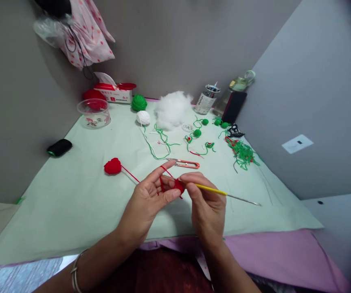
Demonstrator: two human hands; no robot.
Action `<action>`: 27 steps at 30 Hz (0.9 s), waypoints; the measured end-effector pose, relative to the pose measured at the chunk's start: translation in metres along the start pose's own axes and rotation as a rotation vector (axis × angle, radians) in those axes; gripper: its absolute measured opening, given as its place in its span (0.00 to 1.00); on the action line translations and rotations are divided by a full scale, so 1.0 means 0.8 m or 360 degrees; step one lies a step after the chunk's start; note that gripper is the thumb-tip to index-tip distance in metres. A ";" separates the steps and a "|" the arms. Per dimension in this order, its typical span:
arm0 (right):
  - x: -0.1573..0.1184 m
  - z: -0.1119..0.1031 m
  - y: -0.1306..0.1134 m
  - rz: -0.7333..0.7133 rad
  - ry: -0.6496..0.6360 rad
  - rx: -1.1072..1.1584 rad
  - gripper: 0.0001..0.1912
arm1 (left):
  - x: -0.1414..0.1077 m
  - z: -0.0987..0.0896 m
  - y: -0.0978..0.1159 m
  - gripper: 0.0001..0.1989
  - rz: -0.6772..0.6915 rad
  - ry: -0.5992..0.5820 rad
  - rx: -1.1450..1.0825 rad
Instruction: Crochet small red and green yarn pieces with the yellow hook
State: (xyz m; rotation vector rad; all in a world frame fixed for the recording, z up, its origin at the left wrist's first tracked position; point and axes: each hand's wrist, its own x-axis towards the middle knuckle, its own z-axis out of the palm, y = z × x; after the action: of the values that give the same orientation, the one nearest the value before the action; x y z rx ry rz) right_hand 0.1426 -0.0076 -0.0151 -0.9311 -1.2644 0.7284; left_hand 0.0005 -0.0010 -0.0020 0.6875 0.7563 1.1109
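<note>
My left hand [151,191] pinches a small piece of red crochet work [179,186] between thumb and fingers. Red yarn loops over its raised index finger and runs left to a small red yarn ball [112,166] on the table. In my right hand [207,199] is a crochet hook [211,189] with a yellow grip, held like a pen. One metal end points to the lower right; the other meets the red work, its tip hidden by fingers. Just beyond the hands lie orange-handled thread snips [187,164].
White stuffing [173,109], a green yarn ball [139,103] and a white yarn ball [143,118] sit at the back. Green and red yarn scraps [242,154] lie right, near a phone [234,107]. A plastic tub [94,119] and a black case [59,147] stand left.
</note>
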 end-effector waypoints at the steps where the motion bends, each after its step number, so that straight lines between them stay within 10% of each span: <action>1: 0.001 -0.001 -0.001 0.0026 -0.0045 0.0022 0.10 | 0.001 -0.001 0.001 0.32 0.0001 -0.0010 0.0011; 17: 0.002 -0.003 0.007 0.0140 0.0123 0.0129 0.08 | 0.000 -0.012 0.009 0.30 -0.0036 -0.0177 0.0157; 27: 0.001 0.007 -0.006 -0.0033 0.0011 -0.0085 0.04 | -0.001 -0.005 0.003 0.21 0.0108 0.0087 0.0049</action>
State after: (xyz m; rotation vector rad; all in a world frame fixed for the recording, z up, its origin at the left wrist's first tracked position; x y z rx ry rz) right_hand 0.1371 -0.0078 -0.0103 -0.9616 -1.2908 0.6779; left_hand -0.0043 -0.0010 -0.0022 0.7154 0.8029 1.1858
